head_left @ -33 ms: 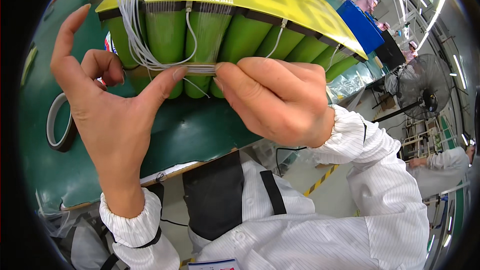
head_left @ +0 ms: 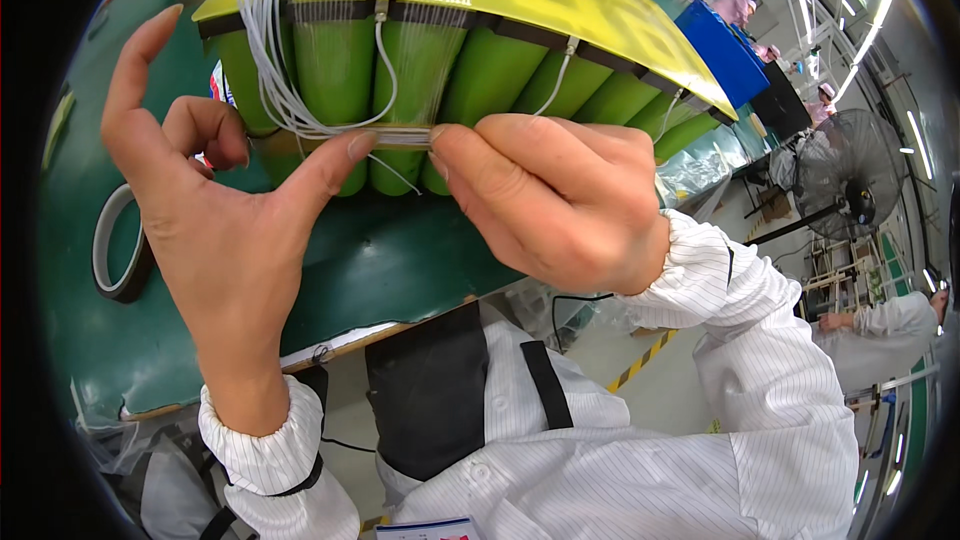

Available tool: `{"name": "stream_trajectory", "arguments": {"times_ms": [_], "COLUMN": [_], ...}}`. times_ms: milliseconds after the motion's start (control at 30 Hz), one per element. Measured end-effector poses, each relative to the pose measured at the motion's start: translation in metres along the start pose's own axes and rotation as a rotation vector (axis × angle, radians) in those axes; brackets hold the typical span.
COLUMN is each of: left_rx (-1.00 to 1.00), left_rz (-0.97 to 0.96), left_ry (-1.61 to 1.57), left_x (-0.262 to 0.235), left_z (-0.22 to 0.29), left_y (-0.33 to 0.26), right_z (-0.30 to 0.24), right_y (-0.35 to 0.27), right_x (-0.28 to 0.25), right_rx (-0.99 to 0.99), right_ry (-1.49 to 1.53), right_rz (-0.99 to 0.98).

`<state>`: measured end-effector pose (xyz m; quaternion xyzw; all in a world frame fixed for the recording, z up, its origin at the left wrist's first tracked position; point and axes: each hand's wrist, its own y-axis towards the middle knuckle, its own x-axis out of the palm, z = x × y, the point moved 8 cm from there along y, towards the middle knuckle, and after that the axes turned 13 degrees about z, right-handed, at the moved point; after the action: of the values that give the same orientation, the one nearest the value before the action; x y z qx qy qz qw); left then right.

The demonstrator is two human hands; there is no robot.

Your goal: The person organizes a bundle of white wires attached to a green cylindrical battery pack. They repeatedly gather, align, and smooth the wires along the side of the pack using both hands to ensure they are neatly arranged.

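Head view: we pinch the white wires [head_left: 400, 136] flat between left hand [head_left: 215, 230] thumb and right hand [head_left: 550, 195] fingers, at six o'clock of the green battery pack [head_left: 480, 70]; next calls for steady tension.

A green table mat [head_left: 400, 270], a standing fan [head_left: 835, 185] and bright ceiling strip lights [head_left: 870, 35].

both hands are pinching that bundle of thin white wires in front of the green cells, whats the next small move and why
Probably slide the right hand along the white wire bundle to flatten it: the left hand pins one end with its thumb, and loose strands sag below against the green cells.
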<state>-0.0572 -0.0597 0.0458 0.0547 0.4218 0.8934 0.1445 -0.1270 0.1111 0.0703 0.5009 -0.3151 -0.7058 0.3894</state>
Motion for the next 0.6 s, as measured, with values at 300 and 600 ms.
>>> {"name": "stream_trajectory", "arguments": {"times_ms": [300, 600], "left_rx": [-0.004, 0.009], "left_rz": [-0.059, -0.034], "left_ry": [0.097, 0.055], "left_x": [0.0006, 0.0003], "left_z": [-0.0003, -0.0001], "left_y": [0.0002, 0.0006], "right_z": [-0.0048, -0.0029], "right_y": [-0.0056, -0.0017], "right_x": [0.0046, 0.0033], "right_rx": [-0.161, -0.162], "right_ry": [-0.061, -0.063], "right_rz": [0.158, 0.113]}}
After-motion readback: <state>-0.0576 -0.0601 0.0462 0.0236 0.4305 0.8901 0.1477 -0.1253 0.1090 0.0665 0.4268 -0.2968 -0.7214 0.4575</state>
